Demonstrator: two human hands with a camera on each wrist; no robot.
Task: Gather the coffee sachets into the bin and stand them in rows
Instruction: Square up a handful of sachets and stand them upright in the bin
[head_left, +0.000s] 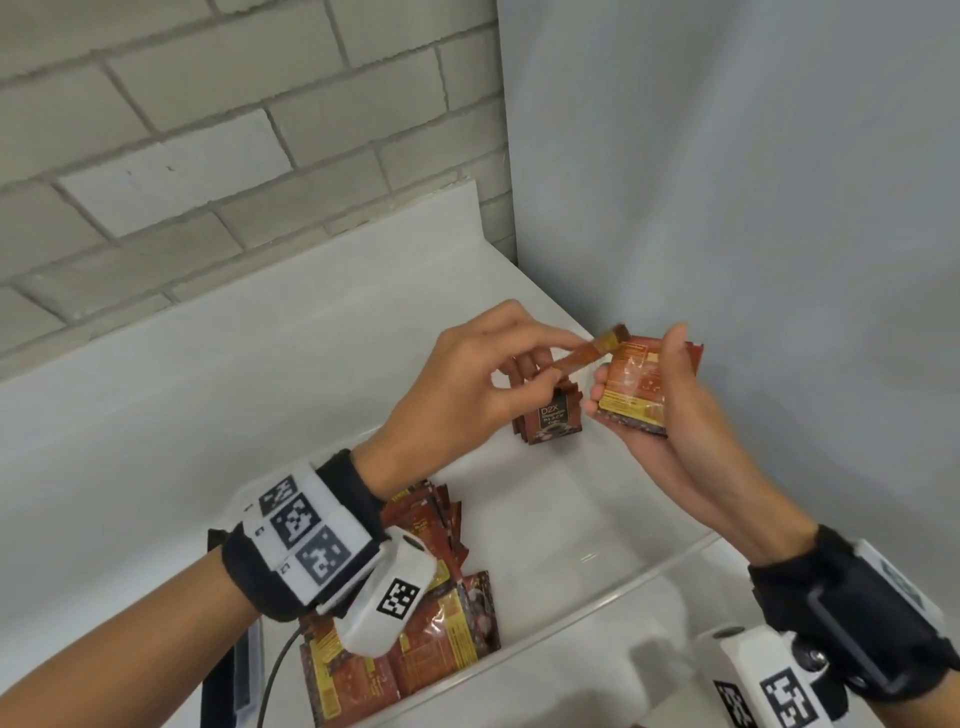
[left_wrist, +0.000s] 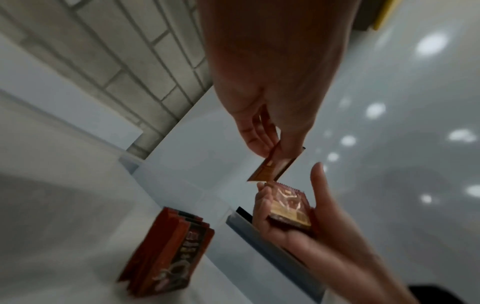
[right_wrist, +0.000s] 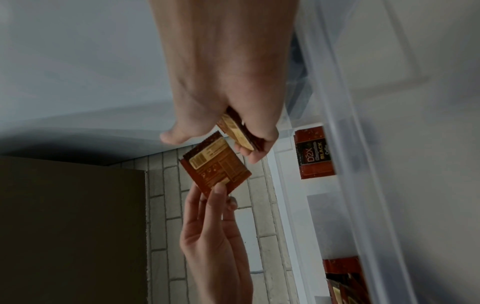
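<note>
My left hand (head_left: 540, 358) pinches a single red-brown coffee sachet (head_left: 597, 351) by its end, above the clear bin (head_left: 649, 569). Beside it my right hand (head_left: 670, 395) grips a small stack of sachets (head_left: 636, 387), thumb on top. In the right wrist view the single sachet (right_wrist: 215, 164) hangs just next to the held stack (right_wrist: 239, 133). A short row of sachets (head_left: 550, 415) stands upright at the bin's far end, also seen as the standing row (left_wrist: 168, 255). A loose heap of sachets (head_left: 410, 623) lies at the bin's near left, partly under my left wrist.
The bin sits on a white shelf (head_left: 260, 332) against a brick wall (head_left: 208, 130), with a pale side wall (head_left: 727, 182) at right. The bin's floor (head_left: 545, 519) between the standing row and the heap is bare. A dark flat object (head_left: 228, 675) lies left of the bin.
</note>
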